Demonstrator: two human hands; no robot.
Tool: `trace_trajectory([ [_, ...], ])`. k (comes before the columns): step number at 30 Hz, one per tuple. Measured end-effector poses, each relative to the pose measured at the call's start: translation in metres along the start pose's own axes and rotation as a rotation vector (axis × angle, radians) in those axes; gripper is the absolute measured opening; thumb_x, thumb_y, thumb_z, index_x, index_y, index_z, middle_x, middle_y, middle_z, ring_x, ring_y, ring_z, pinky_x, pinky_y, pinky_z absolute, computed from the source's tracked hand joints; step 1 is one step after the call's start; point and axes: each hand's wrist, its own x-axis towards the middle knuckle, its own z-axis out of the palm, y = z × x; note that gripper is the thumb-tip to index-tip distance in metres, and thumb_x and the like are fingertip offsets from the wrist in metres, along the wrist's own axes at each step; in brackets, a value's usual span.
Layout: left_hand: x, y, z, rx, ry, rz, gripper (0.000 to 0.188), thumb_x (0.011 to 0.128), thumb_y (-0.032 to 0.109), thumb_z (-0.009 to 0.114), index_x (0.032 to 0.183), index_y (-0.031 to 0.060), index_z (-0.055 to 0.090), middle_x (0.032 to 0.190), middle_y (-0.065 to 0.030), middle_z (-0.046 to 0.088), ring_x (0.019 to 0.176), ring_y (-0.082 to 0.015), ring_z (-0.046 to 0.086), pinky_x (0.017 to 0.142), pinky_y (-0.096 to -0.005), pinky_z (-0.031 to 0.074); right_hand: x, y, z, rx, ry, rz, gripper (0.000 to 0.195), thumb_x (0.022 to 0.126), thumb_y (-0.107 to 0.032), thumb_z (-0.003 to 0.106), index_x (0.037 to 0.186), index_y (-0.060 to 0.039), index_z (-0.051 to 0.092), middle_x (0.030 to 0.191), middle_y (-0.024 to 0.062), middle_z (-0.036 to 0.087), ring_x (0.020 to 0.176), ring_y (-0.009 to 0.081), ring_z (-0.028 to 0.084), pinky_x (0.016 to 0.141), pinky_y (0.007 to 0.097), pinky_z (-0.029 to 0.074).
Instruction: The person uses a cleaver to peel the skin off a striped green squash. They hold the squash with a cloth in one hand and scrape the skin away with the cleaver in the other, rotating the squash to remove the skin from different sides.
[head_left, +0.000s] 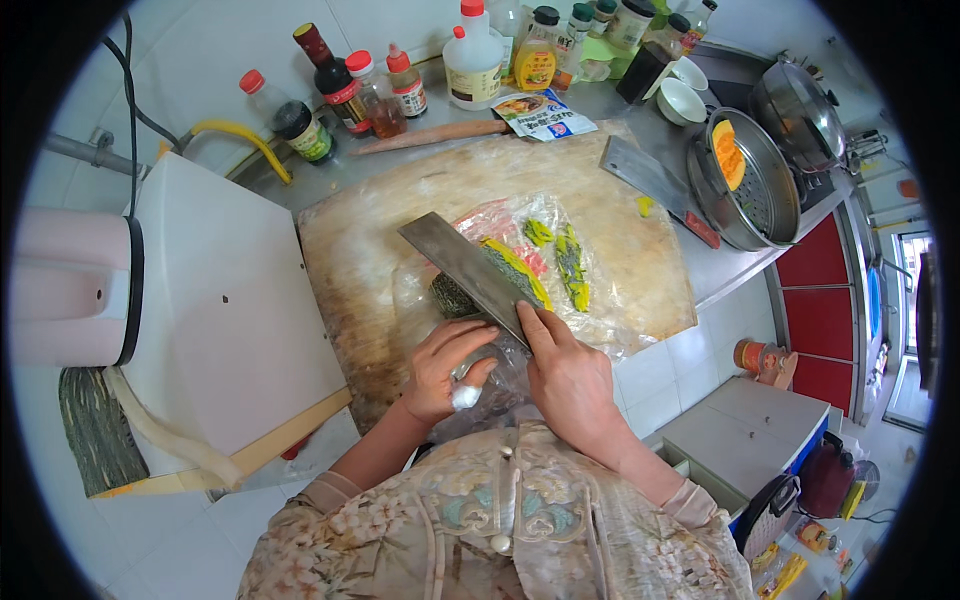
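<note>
My right hand (568, 375) grips a cleaver (465, 274), its index finger laid along the blade, whose handle is hidden by the hand. Under and beside the blade lies a piece of dark green pumpkin (452, 295), partly covered by the blade, with a yellow cut edge. My left hand (442, 367) is just left of the cleaver, fingers apart and curved, holding nothing visible; white wrapping covers its thumb. Strips of pumpkin rind (572, 268) rest on a clear plastic bag (600, 300) with red print, spread over the wooden cutting board (360, 300).
A second cleaver (649, 178) lies at the board's upper right, by a steamer pot (772, 187) holding an orange pumpkin piece (727, 155). A wooden rolling pin (442, 135) and several bottles stand or lie behind the board. A white cabinet (232, 300) is at left.
</note>
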Motion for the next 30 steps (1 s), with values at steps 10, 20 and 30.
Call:
trace_trajectory([
  [10, 0.008, -0.012, -0.006, 0.011, -0.062, 0.044, 0.035, 0.072, 0.008, 0.074, 0.105, 0.0016, 0.066, 0.104, -0.0156, 0.066, 0.095, -0.0321, 0.064, 0.083, -0.0379, 0.052, 0.009, -0.012, -0.008, -0.098, -0.082, 0.052, 0.051, 0.078, -0.003, 0.054, 0.128, 0.0005, 0.051, 0.106, 0.0200, 0.062, 0.071, 0.0321, 0.066, 0.061, 0.0392, 0.054],
  [20, 0.001, -0.022, -0.005, -0.066, -0.104, 0.011, 0.036, 0.071, 0.009, 0.074, 0.105, 0.0010, 0.065, 0.103, -0.0156, 0.066, 0.094, -0.0317, 0.064, 0.082, -0.0374, 0.052, 0.018, -0.022, -0.010, -0.190, -0.184, 0.149, 0.048, 0.079, -0.003, 0.051, 0.127, -0.0008, 0.051, 0.102, 0.0185, 0.064, 0.068, 0.0334, 0.066, 0.063, 0.0407, 0.054],
  [30, 0.001, -0.021, -0.007, -0.072, -0.132, -0.003, 0.036, 0.073, 0.011, 0.073, 0.106, 0.0003, 0.064, 0.102, -0.0160, 0.066, 0.094, -0.0323, 0.063, 0.082, -0.0384, 0.051, 0.015, -0.023, 0.003, -0.289, -0.094, 0.062, 0.051, 0.076, -0.005, 0.057, 0.126, 0.0051, 0.049, 0.095, 0.0182, 0.060, 0.062, 0.0261, 0.067, 0.053, 0.0338, 0.055],
])
